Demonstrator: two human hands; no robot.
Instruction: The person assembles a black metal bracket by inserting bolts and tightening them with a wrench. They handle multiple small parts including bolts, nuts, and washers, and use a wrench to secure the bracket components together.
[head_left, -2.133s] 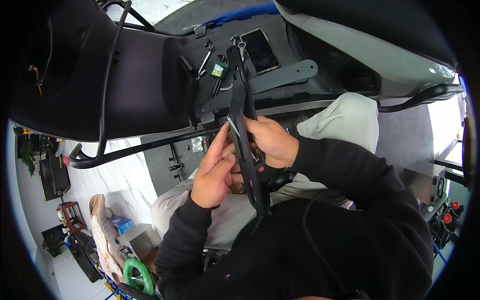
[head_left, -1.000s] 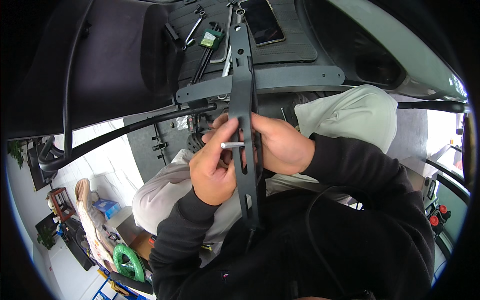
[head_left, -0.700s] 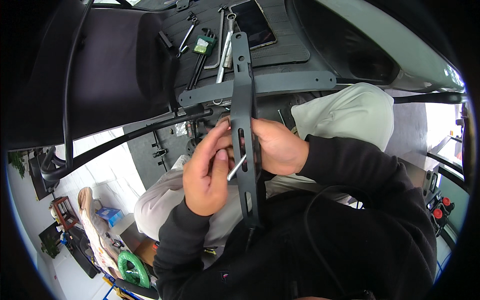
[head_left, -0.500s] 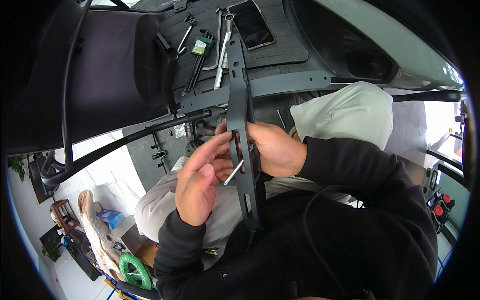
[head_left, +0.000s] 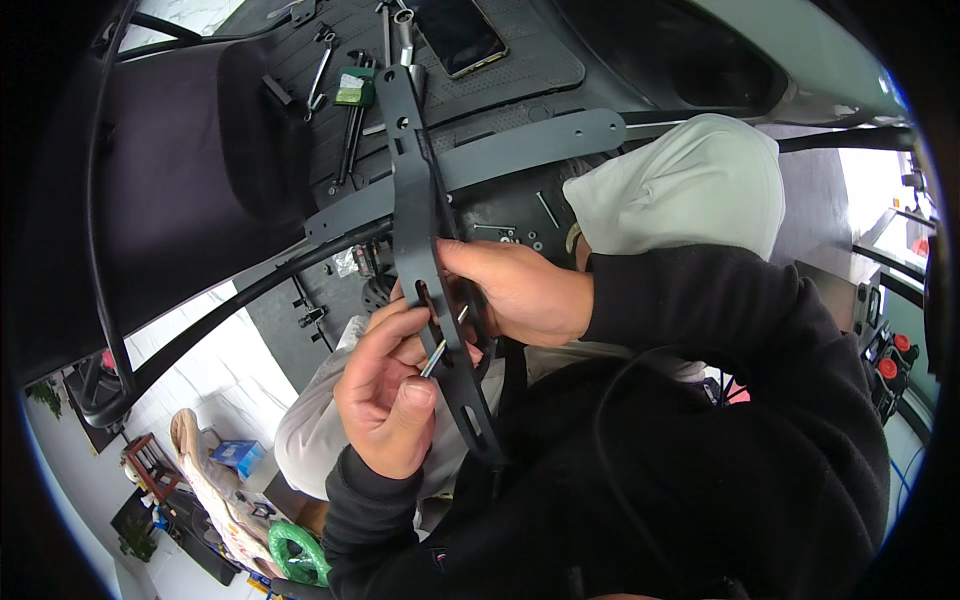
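Note:
A long dark grey metal bracket (head_left: 412, 215) with slots and holes runs lengthwise in front of my body, its near end close to my chest. My right hand (head_left: 530, 292) grips it from the right, thumb against its edge, other fingers hidden behind. A thin silver bolt (head_left: 435, 358) pokes out of a slot on the left side. My left hand (head_left: 388, 395) is closed around that bolt's end, thumb beside it and fingers curled at the bracket's left edge. A second short metal tip (head_left: 463, 313) shows behind the bracket.
On the ridged mat ahead lie a phone (head_left: 462, 38), a hex key set (head_left: 354, 88) in a green holder, and wrenches (head_left: 320, 72). A curved grey bar (head_left: 530, 148) crosses beyond the bracket. Loose bolts (head_left: 547, 210) and nuts lie below it. A black tube (head_left: 270, 283) passes left.
The bracket has tilted, its far end swinging left. My left thumb has come to the bolt's end, and the bolt sits lower along the slot. The whole view has shifted slightly.

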